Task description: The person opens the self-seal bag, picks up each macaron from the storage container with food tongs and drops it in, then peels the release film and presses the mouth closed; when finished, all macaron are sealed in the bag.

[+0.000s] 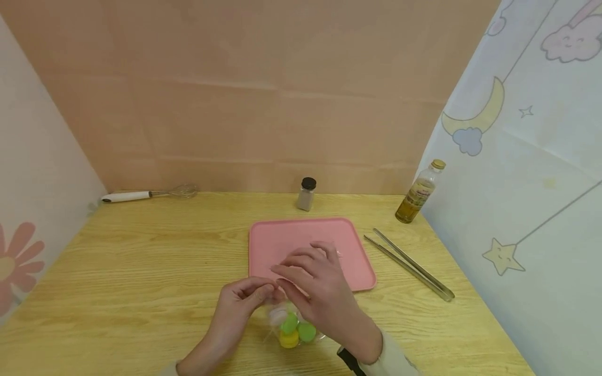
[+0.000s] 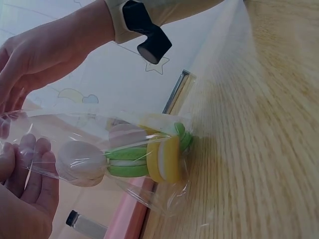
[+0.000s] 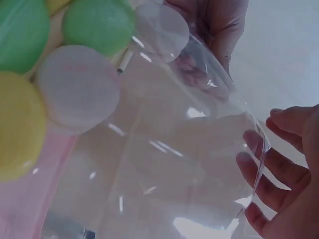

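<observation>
A clear plastic bag (image 2: pixel 164 196) hangs in front of me with several macarons inside: green (image 2: pixel 127 162), yellow (image 2: pixel 163 159) and pale pinkish-white (image 2: pixel 81 162). At the bag's upper end, my left hand (image 1: pixel 237 303) pinches the film between thumb and fingers. My right hand (image 1: pixel 324 292) is beside it at the bag's rim, fingers spread and loosely bent. In the right wrist view the transparent edge crosses the fingers of the right hand (image 3: pixel 284 169); how firmly they touch it cannot be told. The right hand partly covers the bag in the head view.
A pink tray (image 1: pixel 273 235) lies just beyond the hands. Metal tongs (image 1: pixel 414 266) rest to its right, near an oil bottle (image 1: pixel 416 196) with a gold cap. Behind the tray stands a small black-lidded jar (image 1: pixel 305 197). A white-handled whisk (image 1: pixel 136 196) lies at the back left.
</observation>
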Demonstrator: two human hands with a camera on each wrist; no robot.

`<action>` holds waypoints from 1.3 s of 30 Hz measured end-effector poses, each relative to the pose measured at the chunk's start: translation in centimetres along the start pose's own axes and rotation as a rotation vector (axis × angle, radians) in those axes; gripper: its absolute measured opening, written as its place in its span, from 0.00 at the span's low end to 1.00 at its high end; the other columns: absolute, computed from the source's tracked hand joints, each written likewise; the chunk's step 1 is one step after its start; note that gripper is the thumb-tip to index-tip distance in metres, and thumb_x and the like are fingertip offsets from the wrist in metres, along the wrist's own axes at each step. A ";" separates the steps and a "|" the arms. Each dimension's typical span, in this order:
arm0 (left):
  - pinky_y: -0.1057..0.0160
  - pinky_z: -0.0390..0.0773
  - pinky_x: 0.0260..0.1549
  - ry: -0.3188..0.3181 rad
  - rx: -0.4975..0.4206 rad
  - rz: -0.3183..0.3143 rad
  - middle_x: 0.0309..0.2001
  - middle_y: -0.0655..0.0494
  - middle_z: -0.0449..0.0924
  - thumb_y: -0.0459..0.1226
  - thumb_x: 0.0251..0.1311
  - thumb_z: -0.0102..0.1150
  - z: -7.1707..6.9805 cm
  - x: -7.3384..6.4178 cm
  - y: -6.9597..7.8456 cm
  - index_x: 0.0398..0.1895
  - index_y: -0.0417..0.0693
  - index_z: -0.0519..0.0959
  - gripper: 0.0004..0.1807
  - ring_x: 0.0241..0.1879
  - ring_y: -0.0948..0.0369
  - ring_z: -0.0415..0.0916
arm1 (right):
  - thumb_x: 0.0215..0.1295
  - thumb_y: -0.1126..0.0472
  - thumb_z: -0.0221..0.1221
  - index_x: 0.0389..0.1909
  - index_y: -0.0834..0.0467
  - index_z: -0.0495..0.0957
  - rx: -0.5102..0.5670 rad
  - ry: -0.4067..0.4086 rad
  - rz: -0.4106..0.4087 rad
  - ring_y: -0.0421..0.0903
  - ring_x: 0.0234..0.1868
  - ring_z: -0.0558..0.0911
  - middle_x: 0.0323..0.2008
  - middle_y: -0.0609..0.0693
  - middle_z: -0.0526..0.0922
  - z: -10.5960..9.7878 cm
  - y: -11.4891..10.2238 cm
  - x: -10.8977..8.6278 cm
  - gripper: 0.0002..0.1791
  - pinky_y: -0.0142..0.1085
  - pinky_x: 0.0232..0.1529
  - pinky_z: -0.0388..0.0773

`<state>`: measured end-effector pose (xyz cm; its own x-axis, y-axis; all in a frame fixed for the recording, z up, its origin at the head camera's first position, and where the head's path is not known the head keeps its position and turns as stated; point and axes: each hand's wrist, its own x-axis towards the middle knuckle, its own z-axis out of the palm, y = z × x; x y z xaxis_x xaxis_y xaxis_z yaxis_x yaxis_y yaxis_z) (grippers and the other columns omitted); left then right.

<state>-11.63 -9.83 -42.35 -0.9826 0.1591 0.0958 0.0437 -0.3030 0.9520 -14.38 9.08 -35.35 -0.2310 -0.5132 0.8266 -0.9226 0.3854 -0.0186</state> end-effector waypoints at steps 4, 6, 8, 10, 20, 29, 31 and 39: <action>0.54 0.82 0.47 0.000 0.012 -0.016 0.37 0.46 0.88 0.34 0.70 0.61 0.1 0.0 0.0 0.47 0.27 0.81 0.14 0.39 0.53 0.86 | 0.58 0.65 0.72 0.45 0.57 0.87 0.030 -0.022 0.030 0.43 0.43 0.82 0.40 0.46 0.86 0.4 0.1 0.1 0.14 0.45 0.50 0.72; 0.55 0.82 0.47 -0.004 0.020 -0.014 0.37 0.46 0.88 0.33 0.70 0.61 0.1 0.0 0.0 0.47 0.26 0.81 0.14 0.39 0.53 0.86 | 0.56 0.67 0.73 0.44 0.59 0.87 0.062 -0.027 0.056 0.43 0.42 0.82 0.41 0.47 0.86 0.5 0.2 0.0 0.14 0.41 0.50 0.72; 0.55 0.82 0.47 -0.009 0.025 -0.006 0.37 0.46 0.88 0.33 0.70 0.61 0.1 0.0 0.0 0.48 0.26 0.81 0.14 0.39 0.53 0.86 | 0.56 0.68 0.73 0.43 0.60 0.87 0.097 -0.025 0.079 0.43 0.42 0.82 0.41 0.48 0.85 0.7 0.2 -0.1 0.13 0.37 0.49 0.73; 0.54 0.82 0.47 -0.013 0.030 -0.001 0.37 0.46 0.88 0.33 0.70 0.61 0.1 0.0 0.0 0.48 0.25 0.80 0.14 0.39 0.53 0.86 | 0.57 0.68 0.73 0.43 0.61 0.86 0.127 -0.019 0.102 0.43 0.41 0.82 0.41 0.48 0.85 0.8 0.2 -0.2 0.13 0.35 0.48 0.75; 0.55 0.83 0.46 -0.024 0.038 0.012 0.37 0.49 0.88 0.32 0.70 0.61 0.1 0.0 -0.1 0.47 0.24 0.81 0.14 0.38 0.55 0.86 | 0.51 0.72 0.75 0.44 0.62 0.85 0.195 0.011 0.164 0.44 0.39 0.82 0.39 0.49 0.85 1.4 0.0 -0.3 0.18 0.30 0.43 0.79; 0.55 0.83 0.46 -0.036 0.034 0.021 0.37 0.51 0.88 0.31 0.70 0.60 0.1 -0.1 -0.2 0.48 0.23 0.80 0.14 0.38 0.55 0.86 | 0.50 0.74 0.74 0.40 0.62 0.86 0.215 0.031 0.174 0.43 0.37 0.82 0.37 0.48 0.86 1.8 0.0 -0.3 0.15 0.29 0.41 0.79; 0.55 0.82 0.47 -0.036 0.035 0.018 0.36 0.51 0.88 0.32 0.70 0.60 0.1 -0.1 -0.2 0.48 0.24 0.81 0.14 0.38 0.55 0.86 | 0.52 0.75 0.73 0.39 0.62 0.87 0.224 0.033 0.176 0.42 0.37 0.82 0.37 0.48 0.86 1.9 0.0 -0.3 0.14 0.28 0.41 0.79; 0.54 0.82 0.47 -0.027 0.032 -0.002 0.36 0.50 0.88 0.32 0.70 0.60 0.1 -0.1 -0.1 0.48 0.24 0.81 0.15 0.38 0.54 0.86 | 0.56 0.74 0.71 0.38 0.61 0.87 0.277 0.033 0.207 0.40 0.37 0.82 0.37 0.47 0.87 2.1 0.0 -0.3 0.10 0.28 0.41 0.78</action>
<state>-11.53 -9.75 -42.40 -0.9775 0.1850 0.1011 0.0479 -0.2721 0.9611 -14.98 7.66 -36.80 -0.4165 -0.4189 0.8069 -0.9069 0.2539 -0.3362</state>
